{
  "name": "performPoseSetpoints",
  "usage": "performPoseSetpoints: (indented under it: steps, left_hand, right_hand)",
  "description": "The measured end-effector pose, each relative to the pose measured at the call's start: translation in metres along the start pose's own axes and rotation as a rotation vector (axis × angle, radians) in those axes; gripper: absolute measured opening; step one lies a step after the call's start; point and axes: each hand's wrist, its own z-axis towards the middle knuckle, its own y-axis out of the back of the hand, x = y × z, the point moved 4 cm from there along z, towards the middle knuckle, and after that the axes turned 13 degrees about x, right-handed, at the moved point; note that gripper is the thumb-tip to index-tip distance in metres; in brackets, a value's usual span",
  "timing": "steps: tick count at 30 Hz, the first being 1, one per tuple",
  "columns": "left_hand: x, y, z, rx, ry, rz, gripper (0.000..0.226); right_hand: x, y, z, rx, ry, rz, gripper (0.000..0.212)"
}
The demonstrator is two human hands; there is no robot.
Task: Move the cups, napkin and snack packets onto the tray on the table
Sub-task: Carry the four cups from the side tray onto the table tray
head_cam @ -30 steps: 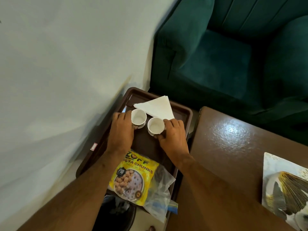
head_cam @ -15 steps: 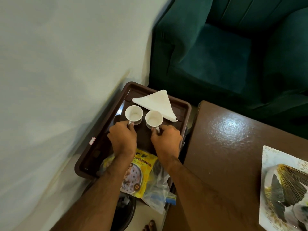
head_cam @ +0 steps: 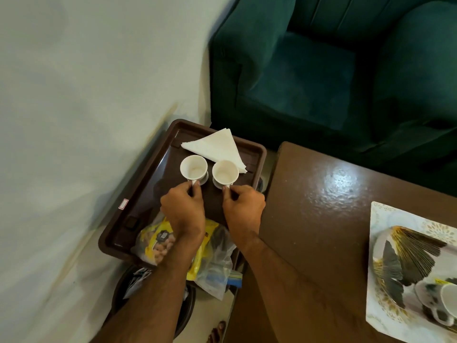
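Observation:
A dark brown tray [head_cam: 148, 191] sits low beside the wall. On it stand two white cups side by side, the left cup [head_cam: 193, 167] and the right cup [head_cam: 225, 172]. My left hand [head_cam: 184, 209] pinches the left cup's handle; my right hand [head_cam: 243, 206] pinches the right cup's handle. A white napkin [head_cam: 217, 147] folded into a triangle lies at the tray's far end, just behind the cups. A yellow snack packet [head_cam: 158, 241] and a clear plastic packet [head_cam: 217, 266] lie at the tray's near end, partly hidden under my forearms.
A glossy brown table [head_cam: 321, 219] stands to the right, carrying a white patterned tray [head_cam: 385, 219] with a cup at its near right. A dark green armchair [head_cam: 309, 78] is behind. The white wall is at the left. A dark round bin [head_cam: 118, 295] sits under the brown tray.
My hands slid back from the cups' sides to their handles. The view drew back and the tray appears farther away.

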Motion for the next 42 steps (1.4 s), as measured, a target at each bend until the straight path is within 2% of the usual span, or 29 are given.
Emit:
performPoseSetpoints:
  steps: [7, 12, 19, 25, 36, 42]
  left_hand:
    - [-0.057, -0.017, -0.049, -0.007, -0.126, -0.004, 0.037]
    - [-0.096, -0.048, -0.097, 0.041, -0.159, 0.006, 0.041]
    - [-0.163, -0.113, -0.183, 0.131, -0.199, -0.084, 0.031]
    - [-0.214, -0.173, -0.247, 0.229, -0.26, -0.062, 0.028]
    - [-0.266, -0.262, -0.32, 0.372, -0.391, 0.045, 0.028]
    - [-0.268, -0.292, -0.325, 0.454, -0.492, 0.128, 0.024]
  right_hand:
    - [-0.02, 0.069, -0.018, -0.062, 0.022, 0.061, 0.017]
    - [-0.052, 0.129, -0.035, -0.133, 0.026, 0.046, 0.021]
    - [-0.123, 0.226, -0.065, -0.242, 0.004, 0.034, 0.019]
    - [-0.191, 0.308, -0.085, -0.378, -0.057, -0.025, 0.018]
    - [-0.303, 0.406, -0.111, -0.403, -0.107, -0.066, 0.021]
    - [-0.349, 0.435, -0.111, -0.288, -0.163, -0.069, 0.03]
